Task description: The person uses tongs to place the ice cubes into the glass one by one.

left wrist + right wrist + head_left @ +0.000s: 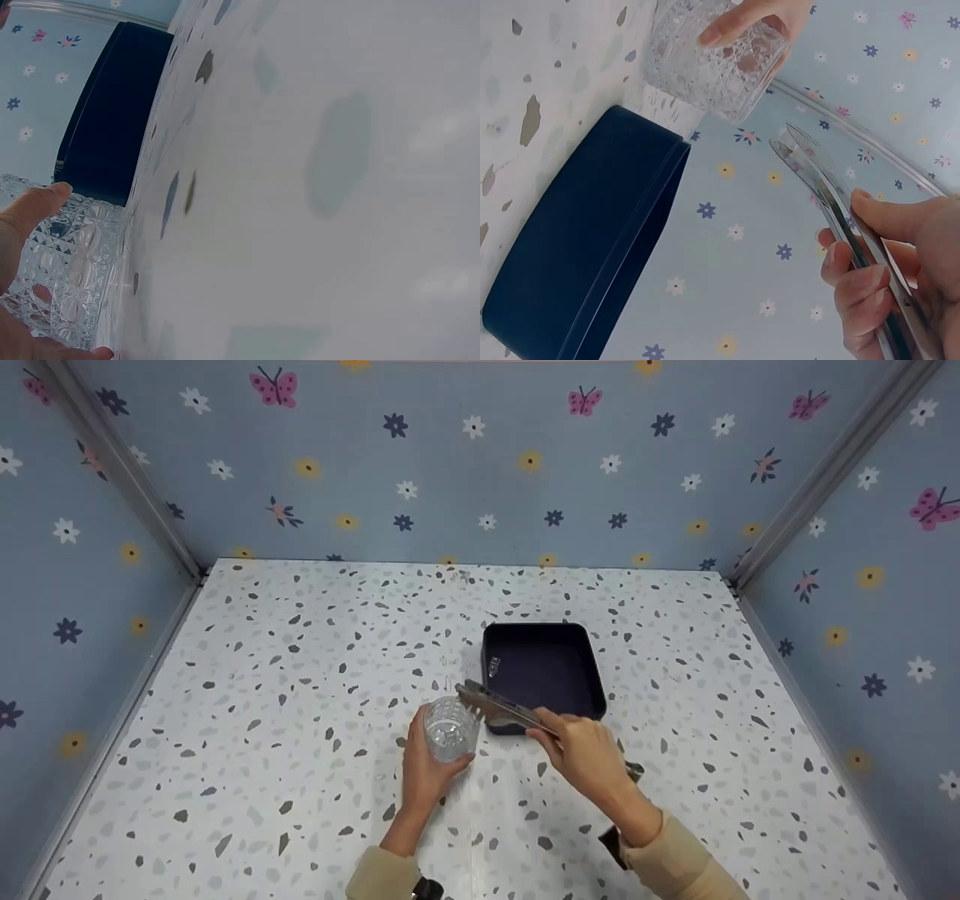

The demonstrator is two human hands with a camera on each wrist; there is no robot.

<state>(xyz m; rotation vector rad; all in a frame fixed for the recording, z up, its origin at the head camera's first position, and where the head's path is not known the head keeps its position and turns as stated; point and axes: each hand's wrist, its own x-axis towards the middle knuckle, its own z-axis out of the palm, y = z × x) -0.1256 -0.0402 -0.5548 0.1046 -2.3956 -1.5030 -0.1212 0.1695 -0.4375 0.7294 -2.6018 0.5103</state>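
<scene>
My left hand [427,772] grips a cut-glass tumbler [451,733] around its side, thumb and fingers on opposite sides of the patterned wall. My right hand [589,746] holds metal tongs [510,711], thumb on one arm and fingers curled round the other. Over the right side of the tumbler's rim, in the head view, hang the tong tips. They sit close together, with a narrow gap in the right wrist view. Beyond them stands a dark square box [551,671], open at the top. A small clear piece [494,667] lies inside near its left wall.
The speckled white tabletop [285,720] spreads around both hands. Blue panels with flowers and butterflies [480,457] enclose it at the back and both sides, with grey metal posts at the corners. The box [585,232] stands close to the tumbler.
</scene>
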